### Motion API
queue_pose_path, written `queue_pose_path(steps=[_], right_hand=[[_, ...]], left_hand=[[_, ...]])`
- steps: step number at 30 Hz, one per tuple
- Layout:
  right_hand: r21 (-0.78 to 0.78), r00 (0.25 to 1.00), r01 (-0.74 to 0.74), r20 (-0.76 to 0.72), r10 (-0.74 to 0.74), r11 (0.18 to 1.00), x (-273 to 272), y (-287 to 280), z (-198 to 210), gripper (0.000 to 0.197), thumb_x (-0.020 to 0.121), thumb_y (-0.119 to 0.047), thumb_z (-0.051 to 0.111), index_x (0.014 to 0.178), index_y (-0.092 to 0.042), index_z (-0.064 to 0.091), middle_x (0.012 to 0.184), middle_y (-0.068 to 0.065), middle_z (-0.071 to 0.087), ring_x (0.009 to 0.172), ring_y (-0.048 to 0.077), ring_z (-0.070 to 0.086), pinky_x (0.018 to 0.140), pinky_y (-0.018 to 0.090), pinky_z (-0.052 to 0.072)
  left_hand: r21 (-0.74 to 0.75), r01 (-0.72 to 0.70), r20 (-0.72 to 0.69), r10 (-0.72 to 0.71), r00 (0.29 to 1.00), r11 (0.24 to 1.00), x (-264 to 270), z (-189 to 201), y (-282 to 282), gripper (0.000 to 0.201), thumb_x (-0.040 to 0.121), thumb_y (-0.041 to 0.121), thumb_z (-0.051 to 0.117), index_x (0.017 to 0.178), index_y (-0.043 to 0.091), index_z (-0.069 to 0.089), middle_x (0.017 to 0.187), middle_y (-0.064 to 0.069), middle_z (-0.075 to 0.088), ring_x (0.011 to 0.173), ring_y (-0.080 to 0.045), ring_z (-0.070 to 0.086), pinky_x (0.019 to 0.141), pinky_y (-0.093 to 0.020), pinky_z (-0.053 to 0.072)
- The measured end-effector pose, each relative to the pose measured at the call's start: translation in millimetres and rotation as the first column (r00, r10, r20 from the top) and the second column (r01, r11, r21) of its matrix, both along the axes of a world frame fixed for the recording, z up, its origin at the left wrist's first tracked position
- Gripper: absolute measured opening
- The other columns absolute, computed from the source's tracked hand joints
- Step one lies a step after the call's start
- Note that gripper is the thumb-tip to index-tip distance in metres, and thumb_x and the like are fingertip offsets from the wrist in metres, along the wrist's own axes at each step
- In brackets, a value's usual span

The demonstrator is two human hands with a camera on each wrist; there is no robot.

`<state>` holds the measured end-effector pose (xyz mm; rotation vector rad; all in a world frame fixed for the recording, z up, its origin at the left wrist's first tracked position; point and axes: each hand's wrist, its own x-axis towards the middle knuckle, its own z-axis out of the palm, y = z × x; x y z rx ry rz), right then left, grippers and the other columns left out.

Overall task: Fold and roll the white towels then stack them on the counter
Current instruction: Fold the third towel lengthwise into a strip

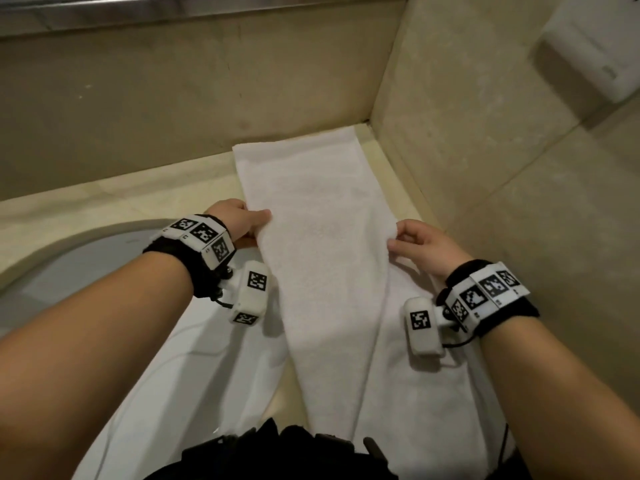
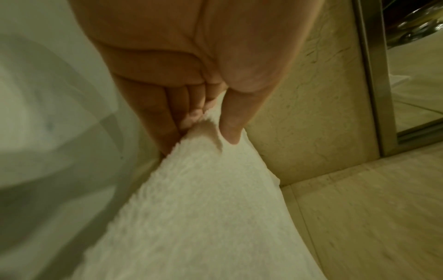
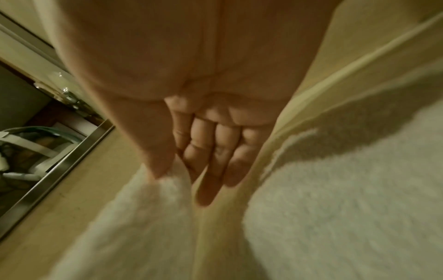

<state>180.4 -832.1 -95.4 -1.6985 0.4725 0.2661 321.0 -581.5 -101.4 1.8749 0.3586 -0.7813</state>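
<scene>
A long white towel [image 1: 322, 237], folded into a narrow strip, lies from the back corner of the beige counter [image 1: 194, 178] toward me and hangs over the front edge. My left hand [image 1: 256, 220] pinches its left edge between thumb and fingers; the left wrist view shows the same pinch on the towel [image 2: 191, 208] by the left hand [image 2: 210, 128]. My right hand [image 1: 398, 237] pinches the right edge, thumb on top. In the right wrist view the right hand [image 3: 172, 174] grips the towel [image 3: 143, 208] with thumb and forefinger, other fingers straight.
A white sink basin [image 1: 86, 271] lies left of the towel. More white towel cloth [image 1: 415, 393] lies at the right front under the strip. Stone walls [image 1: 485, 133] close the back and right. A white box [image 1: 588, 53] hangs on the right wall. A mirror frame [image 2: 374, 94] edges the back wall.
</scene>
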Motion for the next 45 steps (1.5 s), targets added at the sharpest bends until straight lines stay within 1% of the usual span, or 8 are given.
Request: queue_pose_path(steps=[4,7,14,19,26,34,39,45], right_hand=[[-0.448,0.961,0.220,-0.055,-0.272,0.867,1.0,-10.4,-5.1,0.009,0.082,-0.009,0.055,0.082,-0.018,0.054,0.076,0.003,0.061,0.068,0.021,0.055,0.064,0.021,0.044],[-0.766,0.939,-0.051,-0.255,-0.230,0.641,-2.1,-13.7,-9.5,0.017,0.084,-0.019,0.053,0.099,-0.013,0.056,0.103,0.013,0.063,0.092,0.029,0.057,0.079,0.028,0.041],[-0.103,0.887,0.447,-0.081,-0.455,0.889,-30.3,-7.5,-11.4,0.032,0.082,0.005,0.034,0.093,-0.001,0.063,0.073,0.010,0.064,0.069,0.023,0.058,0.061,0.027,0.045],[-0.201,0.992,0.106,-0.046,-0.117,0.974,-55.8,0.4,-4.5,0.032,0.080,0.019,0.043,0.095,-0.007,0.055,0.075,-0.003,0.060,0.058,-0.005,0.056,0.059,0.004,0.044],[0.109,0.981,0.188,0.029,-0.192,0.976,-68.3,10.4,1.2,0.022,0.086,0.000,0.054,0.071,-0.016,0.055,0.065,0.001,0.056,0.063,0.013,0.052,0.074,0.028,0.044],[-0.758,0.926,0.082,-0.183,-0.331,0.647,-80.1,-2.4,-1.8,0.027,0.091,-0.028,0.046,0.096,-0.005,0.060,0.101,0.018,0.062,0.097,0.033,0.057,0.082,0.034,0.042],[-0.033,0.843,0.537,-0.008,-0.538,0.843,-114.6,13.2,-2.1,0.037,0.080,0.013,0.031,0.072,-0.009,0.061,0.049,-0.004,0.062,0.055,0.017,0.057,0.049,0.023,0.045],[0.040,0.987,0.127,0.093,-0.130,0.991,-140.2,30.9,-9.2,0.035,0.080,0.017,0.045,0.088,-0.014,0.060,0.074,-0.007,0.071,0.069,0.001,0.066,0.061,0.012,0.050]], left_hand=[[-0.018,-0.037,0.001,0.037,0.999,0.999,-5.4,-0.8,-2.2,0.024,0.084,0.009,0.064,0.066,0.010,0.049,0.084,-0.014,0.060,0.078,-0.029,0.062,0.073,-0.037,0.060],[-0.057,-0.077,-0.027,0.076,0.997,0.995,-7.3,3.3,-4.7,0.023,0.085,0.007,0.062,0.066,0.008,0.049,0.067,-0.011,0.054,0.061,-0.022,0.057,0.055,-0.028,0.056],[-0.094,0.022,-0.092,-0.031,0.995,0.995,-28.3,4.2,-7.8,0.020,0.084,0.010,0.065,0.069,0.007,0.052,0.073,-0.013,0.058,0.068,-0.023,0.058,0.077,-0.035,0.056],[-0.154,0.096,-0.147,-0.119,0.982,0.983,-63.2,4.9,-12.7,0.011,0.083,0.008,0.065,0.076,0.010,0.056,0.076,-0.006,0.063,0.065,-0.016,0.060,0.050,-0.021,0.056],[-0.249,0.079,-0.134,-0.116,0.984,0.965,-110.2,-3.6,-9.7,0.014,0.086,0.008,0.060,0.100,0.006,0.057,0.083,-0.005,0.064,0.068,-0.015,0.061,0.047,-0.017,0.054],[-0.273,0.061,-0.182,-0.114,0.977,0.960,-161.0,-4.6,-7.6,0.006,0.085,0.008,0.061,0.084,0.010,0.057,0.079,-0.005,0.065,0.064,-0.014,0.063,0.045,-0.020,0.054],[-0.242,0.125,-0.183,-0.172,0.968,0.962,-194.1,-6.2,-8.5,0.006,0.087,0.007,0.059,0.091,0.006,0.056,0.088,-0.009,0.063,0.072,-0.020,0.062,0.065,-0.030,0.056],[-0.173,0.050,-0.112,-0.070,0.991,0.984,-196.9,-4.0,22.9,0.011,0.090,0.007,0.055,0.101,0.006,0.054,0.091,-0.010,0.062,0.076,-0.022,0.061,0.069,-0.034,0.053]])
